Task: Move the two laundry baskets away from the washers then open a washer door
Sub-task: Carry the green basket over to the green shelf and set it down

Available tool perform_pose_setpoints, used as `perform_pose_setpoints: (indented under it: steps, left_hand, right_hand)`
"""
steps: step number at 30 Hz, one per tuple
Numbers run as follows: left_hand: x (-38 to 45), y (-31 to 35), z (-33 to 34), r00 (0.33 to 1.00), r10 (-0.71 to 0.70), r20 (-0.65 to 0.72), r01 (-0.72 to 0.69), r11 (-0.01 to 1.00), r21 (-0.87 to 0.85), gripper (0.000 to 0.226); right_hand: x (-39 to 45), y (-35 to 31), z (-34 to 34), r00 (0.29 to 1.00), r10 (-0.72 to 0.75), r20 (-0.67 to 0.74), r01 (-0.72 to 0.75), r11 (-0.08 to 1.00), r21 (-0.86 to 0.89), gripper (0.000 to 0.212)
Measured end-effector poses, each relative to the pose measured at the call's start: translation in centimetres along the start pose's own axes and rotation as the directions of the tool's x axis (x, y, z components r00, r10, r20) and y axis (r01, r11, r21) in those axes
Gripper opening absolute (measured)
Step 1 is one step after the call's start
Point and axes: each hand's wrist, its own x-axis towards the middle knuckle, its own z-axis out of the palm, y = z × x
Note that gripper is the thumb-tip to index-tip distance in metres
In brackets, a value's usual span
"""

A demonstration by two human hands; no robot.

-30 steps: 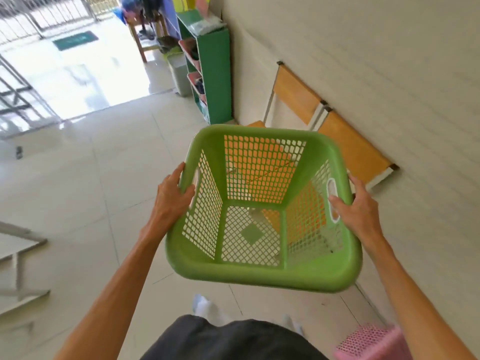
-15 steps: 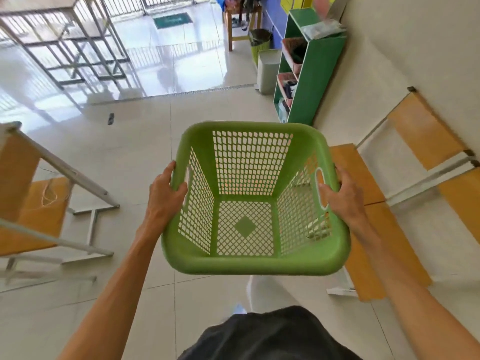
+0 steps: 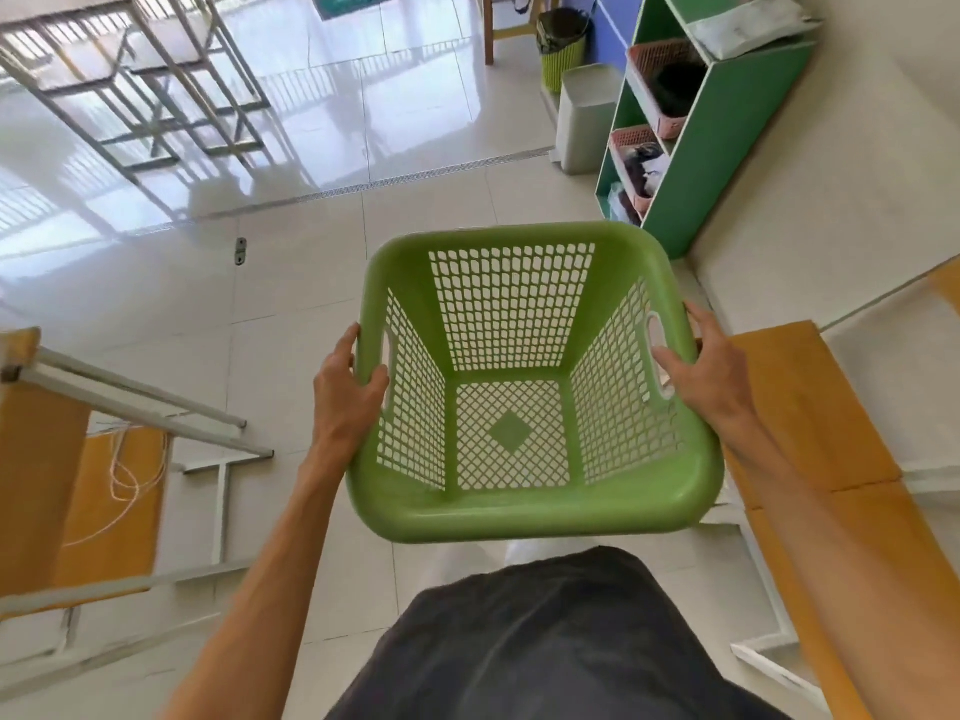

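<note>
Hands grip a green perforated plastic laundry basket (image 3: 535, 506) by its two opposite side rims, holding it clear of the pale tiled floor (image 3: 291, 283) in front of the person's body. The left hand (image 3: 345, 389) is closed over the left rim beside the oval handle slot, thumb lying inside against the lattice wall and the remaining fingers wrapped round the outside, where they are hidden. The right hand (image 3: 714, 371) is closed in the same way over the right rim, thumb pointing inward across the edge next to the right handle slot, fingers out of sight behind the wall. The basket sits between the two hands, its open top tilted toward the camera; it holds nothing, and the floor shows through the diamond mesh of its base and sides. A dark garment on the person's torso (image 3: 545, 641) fills the near centre below the basket. At near left stands an orange-seated chair with a white metal frame (image 3: 114, 491), a thin cord draped over the seat; at near right runs an orange-topped bench (image 3: 810, 407) against the wall. At far right a green open shelving unit (image 3: 727, 132) carries pink lattice trays, with a grey pedal bin (image 3: 584, 116) just to its left. At far left are metal frame racks (image 3: 150, 85) on the glossy floor.
</note>
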Motion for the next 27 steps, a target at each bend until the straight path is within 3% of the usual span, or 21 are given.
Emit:
perform_pose_setpoints:
  steps: [11, 17, 23, 27]
  left_hand:
    - [24.8, 3.0, 5.3, 0.974, 0.112, 0.195, -0.104, 0.993, -0.047, 0.068]
    - [38.0, 7.3, 8.6, 0.874, 0.189, 0.447, -0.174, 0.982, -0.075, 0.073]
    - [48.4, 14.4, 15.1, 0.698, 0.321, 0.64, -0.339, 0.936, -0.101, 0.074]
    - [51.8, 19.9, 22.7, 0.575, 0.383, 0.723, -0.447, 0.887, -0.114, 0.075]
  right_hand:
    - [14.4, -3.6, 3.2, 0.963, 0.19, -0.19, -0.185, 0.982, 0.046, 0.065]
    - [18.8, -4.8, 4.3, 0.894, 0.31, -0.323, -0.292, 0.951, 0.102, 0.066]
    - [20.7, -5.4, 4.6, 0.715, 0.485, -0.503, -0.406, 0.874, 0.266, 0.063]
    - [21.3, -3.8, 4.8, 0.53, 0.609, -0.589, -0.471, 0.79, 0.393, 0.063]
